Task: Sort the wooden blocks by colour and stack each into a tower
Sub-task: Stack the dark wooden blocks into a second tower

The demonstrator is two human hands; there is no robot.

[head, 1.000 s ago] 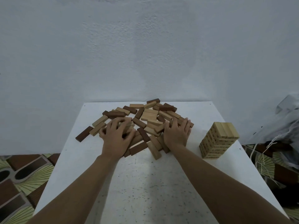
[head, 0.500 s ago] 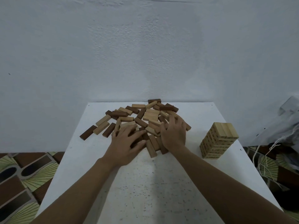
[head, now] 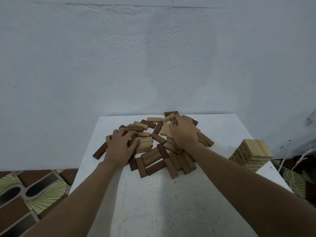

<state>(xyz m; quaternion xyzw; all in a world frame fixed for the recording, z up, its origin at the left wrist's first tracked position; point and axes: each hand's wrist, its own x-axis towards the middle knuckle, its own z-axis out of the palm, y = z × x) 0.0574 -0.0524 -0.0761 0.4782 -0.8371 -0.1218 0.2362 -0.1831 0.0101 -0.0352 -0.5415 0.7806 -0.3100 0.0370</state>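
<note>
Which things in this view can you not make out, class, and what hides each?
- Head view: some blocks lie under the left grip; it covers them, so any hold is unclear.
- More lie beneath the right grip; its hold is hidden too.
- Tower: far sides turned away, layers too fine to count.
- Table: near edge cut by the frame.

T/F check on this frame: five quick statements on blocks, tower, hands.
1. A tower of light wooden blocks stands on the white table, right side. True.
2. A dark-block tower stands beside it. False: dark ones lie loose in the mixed pile of wooden blocks.
3. The left hand and right hand are both on the pile. True.
4. The right hand touches the tower. False: it is on the pile, apart from the tower.
5. One dark brown wooden block lies left of the left hand. True.
</note>
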